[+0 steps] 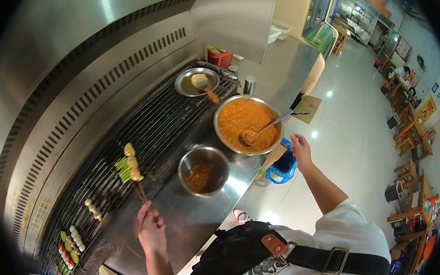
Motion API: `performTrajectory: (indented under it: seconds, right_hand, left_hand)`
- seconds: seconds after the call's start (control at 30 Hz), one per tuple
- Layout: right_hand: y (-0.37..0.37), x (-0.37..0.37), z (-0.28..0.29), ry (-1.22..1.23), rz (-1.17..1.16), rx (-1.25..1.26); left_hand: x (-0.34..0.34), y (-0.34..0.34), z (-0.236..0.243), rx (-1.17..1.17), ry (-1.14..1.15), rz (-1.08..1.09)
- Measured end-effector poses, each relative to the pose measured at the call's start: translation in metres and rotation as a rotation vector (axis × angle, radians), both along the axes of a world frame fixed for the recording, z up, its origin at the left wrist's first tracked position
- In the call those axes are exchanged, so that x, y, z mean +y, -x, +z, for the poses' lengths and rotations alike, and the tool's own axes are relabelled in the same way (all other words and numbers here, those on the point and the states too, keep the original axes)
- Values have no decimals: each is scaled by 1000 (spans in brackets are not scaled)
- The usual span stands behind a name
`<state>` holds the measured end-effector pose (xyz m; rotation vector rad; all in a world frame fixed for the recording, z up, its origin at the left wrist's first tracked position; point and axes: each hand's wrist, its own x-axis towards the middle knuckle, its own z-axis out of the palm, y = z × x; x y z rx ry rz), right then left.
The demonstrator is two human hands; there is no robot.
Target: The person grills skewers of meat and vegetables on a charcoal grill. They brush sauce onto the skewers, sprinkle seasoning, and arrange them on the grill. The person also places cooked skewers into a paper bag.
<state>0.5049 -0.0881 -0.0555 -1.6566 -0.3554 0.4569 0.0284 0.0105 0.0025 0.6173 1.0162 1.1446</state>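
Note:
My left hand (152, 228) is closed around the lower end of a skewer. On that skewer sit several golden, rounded pieces of food (132, 162), held over the edge of the grill (151, 117). Beside them, green vegetable pieces (123, 171) are over the bars; whether they share my grip I cannot tell. My right hand (300, 151) is raised to the right of a large steel bowl (280, 138) of orange-brown seasoning, its fingers curled and nothing showing in them. A ladle (273, 123) rests in that bowl, apart from my hand. A smaller steel bowl (222, 171) holds reddish-brown sauce.
More skewers (69, 247) lie on the near left of the grill, with a short one (93, 209) farther along. A steel dish (180, 86) holds a brush (206, 89). Behind stand a shaker (249, 85) and red basket (220, 60). A blue-bagged bin (280, 175) stands below the counter.

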Motion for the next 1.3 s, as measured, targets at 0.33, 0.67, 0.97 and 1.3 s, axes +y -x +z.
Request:
performTrajectory:
  seconds: [0.33, 0.67, 0.97, 1.3]
  right_hand:
    - [-84, 67, 62, -10, 589, 174]
    - [-34, 29, 69, -86, 952, -1025]
    - [-80, 41, 93, -222, 387, 26]
    - [-73, 95, 106, -415, 451, 128]
  left_hand:
    - [0, -55, 18, 383, -69, 230]
    - [-11, -185, 25, 341, -163, -467]
    - [21, -235, 2, 198, 212, -640]
    - [27, -239, -5, 226, 303, -598]
